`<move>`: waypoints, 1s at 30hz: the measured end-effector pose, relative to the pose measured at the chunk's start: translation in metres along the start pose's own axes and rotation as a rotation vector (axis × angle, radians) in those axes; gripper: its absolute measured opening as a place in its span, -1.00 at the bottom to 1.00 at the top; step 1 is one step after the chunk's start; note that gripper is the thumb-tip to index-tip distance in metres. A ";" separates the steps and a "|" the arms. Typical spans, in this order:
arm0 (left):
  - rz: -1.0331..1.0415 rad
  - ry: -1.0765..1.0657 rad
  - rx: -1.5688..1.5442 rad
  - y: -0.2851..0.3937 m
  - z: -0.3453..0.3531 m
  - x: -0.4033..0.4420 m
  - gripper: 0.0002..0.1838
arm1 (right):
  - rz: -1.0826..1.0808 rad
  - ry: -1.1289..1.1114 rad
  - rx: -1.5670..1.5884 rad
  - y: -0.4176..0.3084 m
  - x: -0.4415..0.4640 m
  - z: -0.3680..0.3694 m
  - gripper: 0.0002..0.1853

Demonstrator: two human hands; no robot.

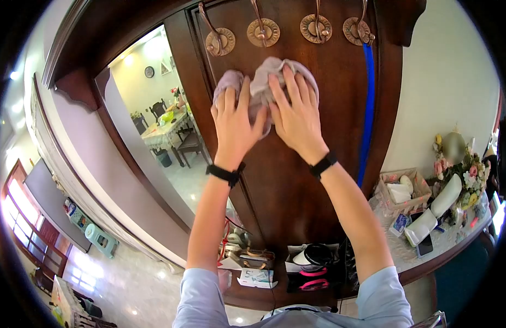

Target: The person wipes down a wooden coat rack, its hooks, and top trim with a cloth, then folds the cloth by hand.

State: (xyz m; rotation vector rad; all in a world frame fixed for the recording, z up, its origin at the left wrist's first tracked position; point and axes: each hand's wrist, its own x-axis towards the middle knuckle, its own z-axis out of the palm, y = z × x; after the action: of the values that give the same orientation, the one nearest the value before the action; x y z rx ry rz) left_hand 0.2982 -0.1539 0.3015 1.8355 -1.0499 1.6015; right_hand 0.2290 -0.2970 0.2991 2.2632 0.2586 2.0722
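A pinkish-grey cloth (267, 75) lies bunched against the dark wooden panel (296, 180), below the row of hooks. My right hand (300, 117) holds the larger part of it, fingers spread over the folds and pressing it to the wood. To its left, my left hand (234, 126) grips the cloth's other end, which bulges past the fingertips. Both thumbs are close together over the middle of the cloth. Each wrist wears a black band. The undersides of both palms are hidden.
Several bronze hooks (263, 31) stick out above my hands. A blue strap (367, 109) hangs from the rightmost one. A mirror (165, 109) stands left. Below are a handbag (254, 258) and a white box (256, 277). A side table (411, 259) at right carries a basket (408, 205) and flowers.
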 end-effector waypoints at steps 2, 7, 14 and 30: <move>-0.036 -0.068 0.008 0.006 -0.001 -0.028 -0.29 | 0.018 -0.078 0.029 -0.006 -0.028 -0.004 -0.42; -0.051 -0.257 -0.104 0.016 0.005 -0.145 -0.25 | 0.056 -0.328 0.049 -0.027 -0.139 -0.009 -0.42; -0.161 -0.548 -0.176 -0.004 0.007 -0.281 -0.18 | -0.017 -0.407 0.042 -0.035 -0.238 -0.006 -0.54; -0.891 -0.324 -0.342 -0.055 -0.022 -0.154 -0.51 | 0.794 -0.289 0.208 -0.041 -0.131 -0.023 -0.71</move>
State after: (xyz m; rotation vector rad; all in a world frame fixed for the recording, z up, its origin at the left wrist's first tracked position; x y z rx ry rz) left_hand 0.3263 -0.0689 0.1629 1.9317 -0.4408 0.5826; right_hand 0.1918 -0.2798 0.1656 3.1084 -0.5587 1.9950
